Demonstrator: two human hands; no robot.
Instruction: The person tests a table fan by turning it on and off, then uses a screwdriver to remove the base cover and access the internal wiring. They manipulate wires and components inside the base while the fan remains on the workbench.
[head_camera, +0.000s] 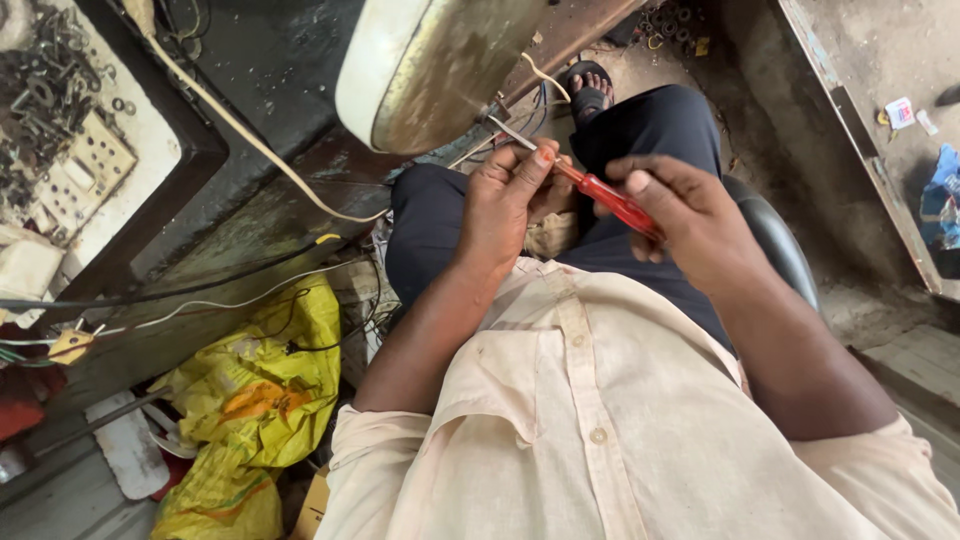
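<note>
My right hand (682, 212) grips the red handle of a screwdriver (610, 197). Its metal shaft runs up and left to the lower edge of a white round housing (420, 70) with a dirty inner face. My left hand (510, 200) pinches the shaft near the handle with thumb and fingers. Thin wires (540, 90) hang from the housing beside the screwdriver tip. I sit with dark trousers (650, 130) under both hands.
A cream cable (240, 130) crosses a dark metal bench (260, 200) on the left. A tray of nuts and metal parts (45, 90) lies at top left. A yellow bag (255, 400) sits on the floor. A sandalled foot (590, 90) shows above my knees.
</note>
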